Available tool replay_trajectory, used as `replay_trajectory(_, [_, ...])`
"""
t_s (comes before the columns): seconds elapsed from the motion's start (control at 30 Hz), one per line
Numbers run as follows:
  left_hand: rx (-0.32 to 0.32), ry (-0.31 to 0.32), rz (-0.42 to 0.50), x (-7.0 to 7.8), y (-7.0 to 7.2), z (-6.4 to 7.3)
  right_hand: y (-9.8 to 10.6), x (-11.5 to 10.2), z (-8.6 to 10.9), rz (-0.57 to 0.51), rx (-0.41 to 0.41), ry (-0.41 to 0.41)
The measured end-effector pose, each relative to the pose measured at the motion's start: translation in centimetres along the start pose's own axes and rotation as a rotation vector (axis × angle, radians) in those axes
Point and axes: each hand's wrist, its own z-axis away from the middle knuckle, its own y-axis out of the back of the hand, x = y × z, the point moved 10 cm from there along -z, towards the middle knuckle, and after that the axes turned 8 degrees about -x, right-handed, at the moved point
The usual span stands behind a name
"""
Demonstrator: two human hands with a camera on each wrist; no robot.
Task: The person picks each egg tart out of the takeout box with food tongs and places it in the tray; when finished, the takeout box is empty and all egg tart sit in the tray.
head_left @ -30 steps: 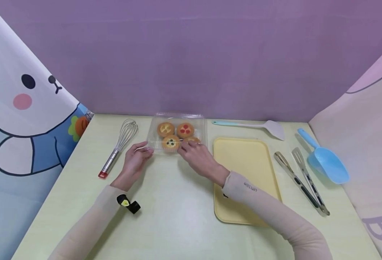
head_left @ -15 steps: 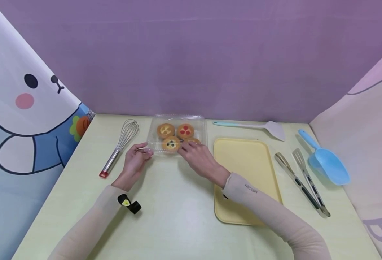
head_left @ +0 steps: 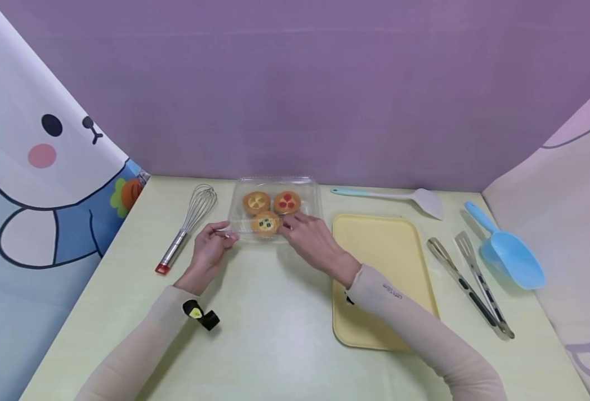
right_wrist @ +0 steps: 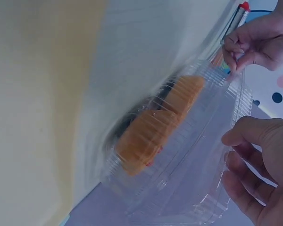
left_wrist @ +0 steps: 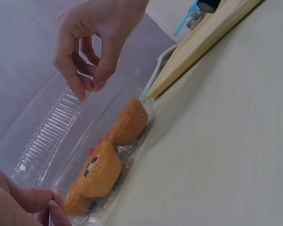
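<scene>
A clear plastic clamshell box lies at the back of the table with small round tarts inside. Three show in the head view: a yellow-topped tart, a red-topped tart and a dark-dotted tart. My left hand pinches the front left corner of the lid. With thumb and fingertips, my right hand pinches the lid's front edge further right and covers the tart behind it. The left wrist view shows the lid tilted up, its front edge apart from the base.
A whisk lies left of the box. To the right are a yellow tray under my right forearm, a turner behind it, metal tongs and a blue scoop. A purple backdrop stands behind.
My right hand has risen slightly with the lid's edge and now hides the front right tart, which was partly visible before. My left hand keeps its place at the corner.
</scene>
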Motion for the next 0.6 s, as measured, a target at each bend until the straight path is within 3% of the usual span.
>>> replay_trajectory(0.37, [-0.02,0.007,0.018,0.0,0.0,0.0,0.7,0.1,-0.1,0.028,0.03,0.024])
replay_trajectory(0.6, [-0.053,0.066,-0.018,-0.2,0.3,0.1,1.1,0.6,-0.5,0.016,0.037,0.012])
